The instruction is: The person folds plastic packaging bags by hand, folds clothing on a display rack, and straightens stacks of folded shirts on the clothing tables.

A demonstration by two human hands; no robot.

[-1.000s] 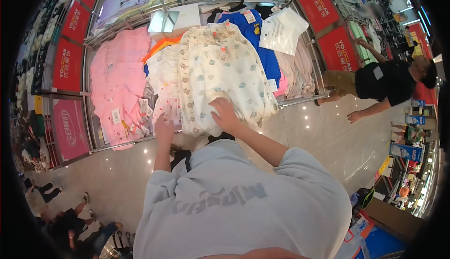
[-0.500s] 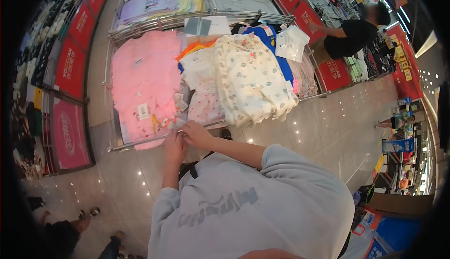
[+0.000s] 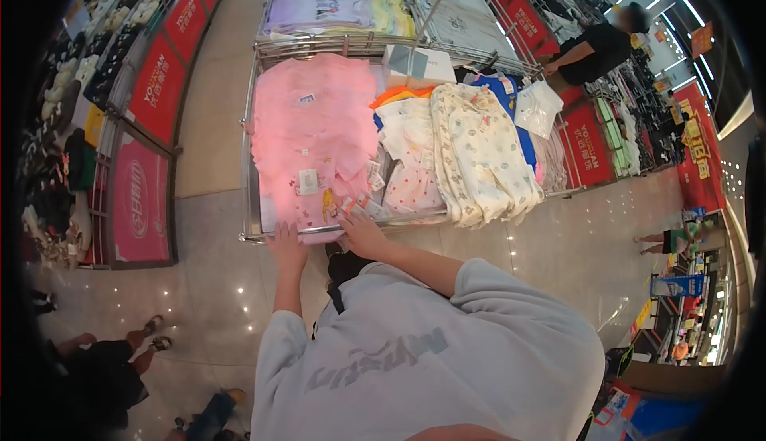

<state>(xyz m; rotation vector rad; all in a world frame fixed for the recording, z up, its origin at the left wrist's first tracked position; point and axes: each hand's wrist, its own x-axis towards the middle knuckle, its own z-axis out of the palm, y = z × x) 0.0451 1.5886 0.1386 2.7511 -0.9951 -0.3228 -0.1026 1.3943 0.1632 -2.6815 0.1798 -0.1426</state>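
Note:
My left hand (image 3: 287, 247) is at the front edge of the pink clothes stack (image 3: 315, 146), by the metal rail (image 3: 383, 223), its fingers apart. To its right, my right hand (image 3: 361, 234) touches the lower right part of the same stack, with its fingers spread near some price tags (image 3: 363, 204). White tags hang on the pink clothes. Right of them lie white clothes with red prints (image 3: 412, 182) and a pile of cream patterned clothes (image 3: 483, 158) that overhangs the rail. Neither hand visibly grips a garment.
A white box (image 3: 431, 66) stands behind the piles, and a plastic-wrapped item (image 3: 538, 108) lies at the right. A person in black (image 3: 598, 52) stands by the racks at the back right. Other people (image 3: 104, 369) are at the lower left. Red-panelled shelving (image 3: 159, 90) lines the left.
The view has shifted left along the display. Both hands have left the cream and white piles and are now at the pink stack's front edge. The person in black is farther back.

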